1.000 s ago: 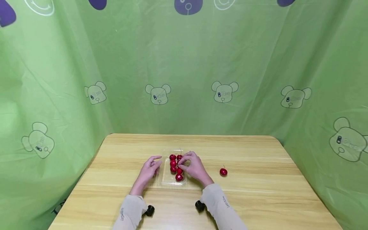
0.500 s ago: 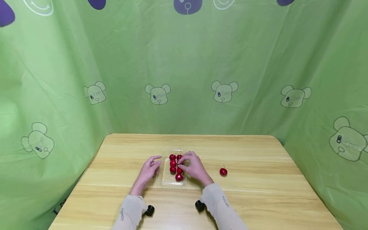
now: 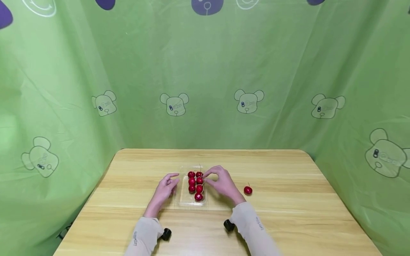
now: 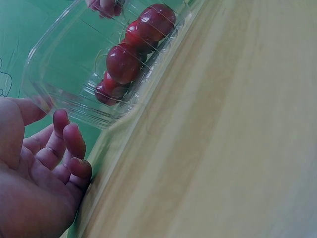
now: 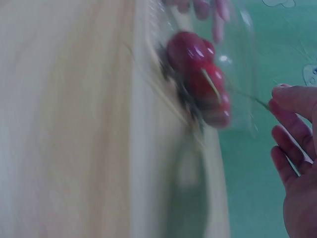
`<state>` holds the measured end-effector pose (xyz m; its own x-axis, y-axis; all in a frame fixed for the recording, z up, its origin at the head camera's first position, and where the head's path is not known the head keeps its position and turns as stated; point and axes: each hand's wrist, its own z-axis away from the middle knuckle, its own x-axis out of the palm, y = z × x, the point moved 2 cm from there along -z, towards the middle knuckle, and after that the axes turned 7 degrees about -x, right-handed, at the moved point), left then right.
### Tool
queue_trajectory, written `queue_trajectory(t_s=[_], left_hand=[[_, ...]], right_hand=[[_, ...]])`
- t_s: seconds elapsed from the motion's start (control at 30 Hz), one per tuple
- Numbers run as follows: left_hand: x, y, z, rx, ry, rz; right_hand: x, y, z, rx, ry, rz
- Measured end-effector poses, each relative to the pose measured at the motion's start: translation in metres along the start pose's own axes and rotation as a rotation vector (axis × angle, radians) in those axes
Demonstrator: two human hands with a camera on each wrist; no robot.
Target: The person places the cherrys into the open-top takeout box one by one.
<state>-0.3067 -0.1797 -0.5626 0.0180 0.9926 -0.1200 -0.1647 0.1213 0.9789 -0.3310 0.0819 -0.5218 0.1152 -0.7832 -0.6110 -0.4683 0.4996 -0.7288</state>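
Seven cherries (image 3: 195, 185) already sit in the clear tray (image 3: 184, 199), so the loosely spread right hand (image 3: 224, 183) beside it should pinch the stray cherry (image 3: 248, 190) by its stem while the relaxed, empty left hand (image 3: 164, 188) steadies the tray.

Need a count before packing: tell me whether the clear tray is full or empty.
Partly filled: the clear tray holds about seven cherries; one cherry lies outside.

Red cherries (image 3: 195, 185) in clear tray (image 3: 184, 199)

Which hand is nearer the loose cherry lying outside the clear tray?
Right. The right hand hovers between the tray and the loose cherry; the left hand rests at the tray's far side.
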Motion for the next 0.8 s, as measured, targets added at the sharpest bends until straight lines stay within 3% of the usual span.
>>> queue_trajectory(t_s=[0.17, 0.43, 0.8], left_hand=[[-0.001, 0.012, 0.009, 0.001, -0.017, 0.011], [-0.005, -0.006, -0.005, 0.002, -0.015, 0.006], [-0.005, -0.008, -0.005, 0.008, -0.030, 0.019]], right_hand=[[-0.027, 0.008, 0.000, -0.029, -0.008, 0.022], [-0.071, 0.033, 0.012, -0.024, -0.030, 0.047], [-0.111, 0.086, 0.043, 0.074, -0.100, 0.111]])
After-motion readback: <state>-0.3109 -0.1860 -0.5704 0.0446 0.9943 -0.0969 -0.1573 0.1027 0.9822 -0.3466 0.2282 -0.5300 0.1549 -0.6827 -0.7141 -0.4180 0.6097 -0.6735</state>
